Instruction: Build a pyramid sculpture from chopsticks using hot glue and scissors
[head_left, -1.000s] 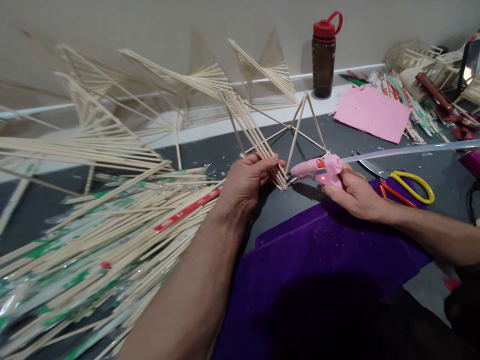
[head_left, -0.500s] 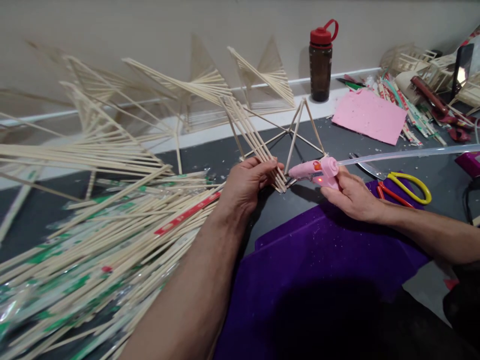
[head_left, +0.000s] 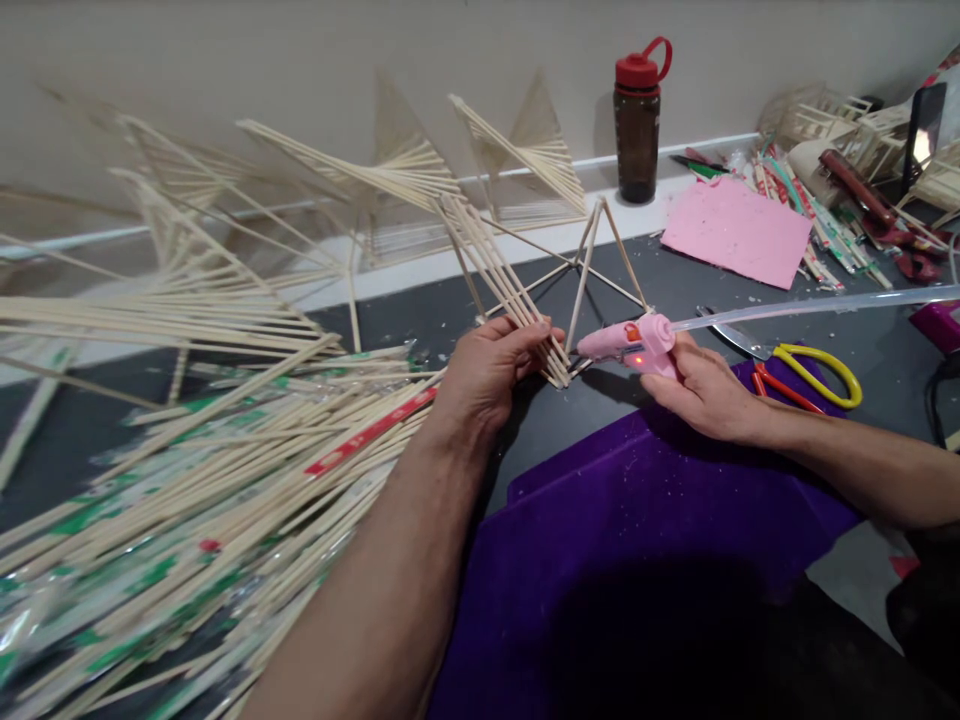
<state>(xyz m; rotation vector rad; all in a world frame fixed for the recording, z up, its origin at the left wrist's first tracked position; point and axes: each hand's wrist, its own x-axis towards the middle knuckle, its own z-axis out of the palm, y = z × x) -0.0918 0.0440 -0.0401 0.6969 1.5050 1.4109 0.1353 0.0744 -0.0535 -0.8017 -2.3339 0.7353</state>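
Thumb and fingers of my left hand [head_left: 491,370] are closed around the lower part of several wooden sticks [head_left: 495,265] laid side by side. These slant up and away as one side of an open stick frame [head_left: 586,255] standing on the dark table. Part of the grip is hidden behind the sticks. In my right hand [head_left: 709,390] is a pink hot glue gun [head_left: 630,340] with a small orange light lit. Its nozzle points left, close to the sticks' lower ends; whether it touches them I cannot tell. A long clear glue stick [head_left: 810,302] sticks out of its back.
Loose and wrapped chopsticks [head_left: 247,480] cover the left side, with twisted stick structures [head_left: 375,170] behind. Scissors [head_left: 817,375] with yellow and red handles lie at right near a purple cloth [head_left: 660,530]. A bottle [head_left: 637,125] and a pink sheet [head_left: 739,232] stand farther back.
The whole view has shifted slightly. Both hands keep the same grips, and the glue gun's nozzle stays near the lower ends of the sticks.
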